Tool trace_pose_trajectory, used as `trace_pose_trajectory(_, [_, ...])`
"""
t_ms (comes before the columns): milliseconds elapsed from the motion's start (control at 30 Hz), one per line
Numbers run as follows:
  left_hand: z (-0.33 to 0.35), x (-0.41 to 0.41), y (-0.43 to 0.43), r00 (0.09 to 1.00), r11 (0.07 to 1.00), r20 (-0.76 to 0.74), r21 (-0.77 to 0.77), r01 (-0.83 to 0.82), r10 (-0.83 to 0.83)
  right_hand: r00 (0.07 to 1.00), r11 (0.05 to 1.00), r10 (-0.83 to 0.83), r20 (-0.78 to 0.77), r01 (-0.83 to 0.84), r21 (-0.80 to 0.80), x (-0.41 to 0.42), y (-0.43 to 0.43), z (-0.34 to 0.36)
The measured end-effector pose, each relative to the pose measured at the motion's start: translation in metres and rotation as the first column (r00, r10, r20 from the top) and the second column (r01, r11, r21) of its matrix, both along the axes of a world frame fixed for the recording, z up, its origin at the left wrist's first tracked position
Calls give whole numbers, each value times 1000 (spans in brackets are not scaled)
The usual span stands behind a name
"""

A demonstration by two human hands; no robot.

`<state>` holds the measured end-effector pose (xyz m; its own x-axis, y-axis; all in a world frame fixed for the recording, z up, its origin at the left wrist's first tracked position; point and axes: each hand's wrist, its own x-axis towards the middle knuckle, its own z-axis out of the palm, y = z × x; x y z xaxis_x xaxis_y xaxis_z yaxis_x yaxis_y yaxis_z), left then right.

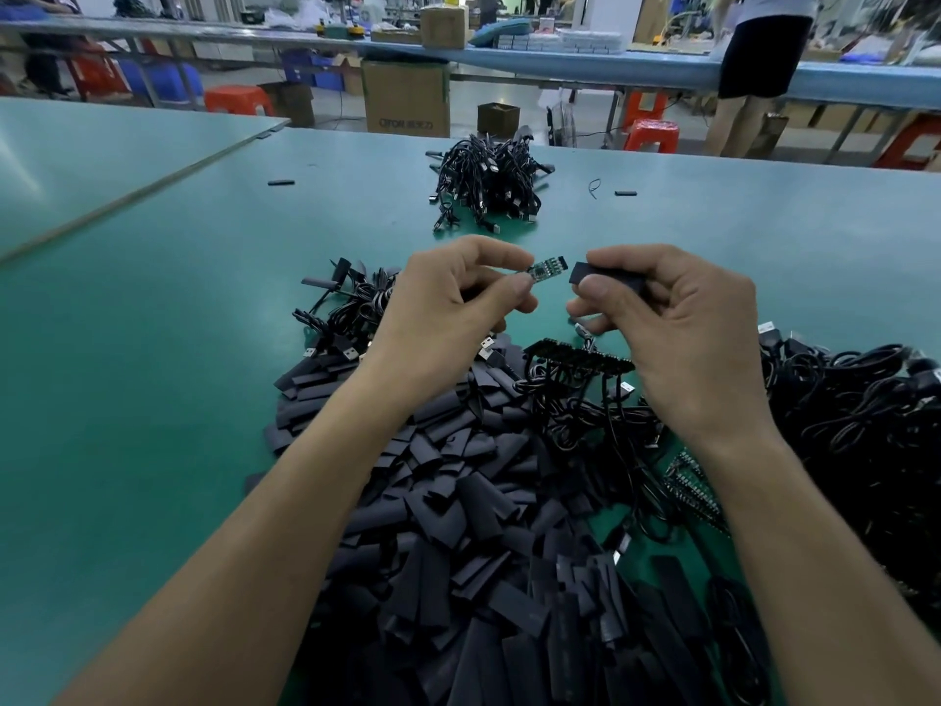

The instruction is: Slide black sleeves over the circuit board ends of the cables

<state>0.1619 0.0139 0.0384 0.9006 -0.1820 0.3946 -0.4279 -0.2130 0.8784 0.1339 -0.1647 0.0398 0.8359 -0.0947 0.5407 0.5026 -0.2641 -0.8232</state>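
My left hand (448,298) pinches a small green circuit board (547,270) at the end of a black cable, with the board's free end pointing right. My right hand (682,328) pinches a black sleeve (606,277) whose open mouth faces the board. A small gap separates sleeve and board. Below my hands lies a large heap of loose black sleeves (458,501). A row of joined circuit boards with cables (580,356) sits under my right hand.
A pile of black cables (489,183) lies farther back on the green table (153,349). Tangled cables (855,425) crowd the right edge. Single sleeves (281,183) lie apart. A person (758,68) stands beyond the table by boxes and red stools.
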Motion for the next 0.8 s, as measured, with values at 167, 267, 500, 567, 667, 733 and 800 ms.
trace_pose_trajectory(167, [0, 1, 0, 1000, 1000, -4, -17, 6, -6, 999, 1000, -21, 32, 21, 12, 0, 0, -1])
trace_pose_trajectory(267, [0, 1, 0, 1000, 1000, -5, -21, 16, -16, 998, 999, -34, 45, 33, 21, -1, 1, -1])
trace_pose_trajectory(500, [0, -1, -1, 998, 998, -9, -28, 59, -59, 997, 999, -42, 59, 42, 4, -1, 3, -2])
trace_pose_trajectory(567, [0, -2, -2, 997, 997, -11, -34, 70, -70, 998, 999, -38, 56, 38, 11, -1, 4, -4])
trace_pose_trajectory(667, [0, -1, -2, 996, 995, -13, -45, 85, -86, 998, 999, -40, 55, 39, 15, 0, 4, -5])
trace_pose_trajectory(733, [0, -1, -1, 995, 994, -18, -60, 96, -98, 997, 999, -48, 59, 47, 17, 1, 3, -6])
trace_pose_trajectory(800, [-1, -1, 0, 994, 993, -17, -64, 102, -103, 996, 999, -51, 68, 50, 14, 1, 1, -6])
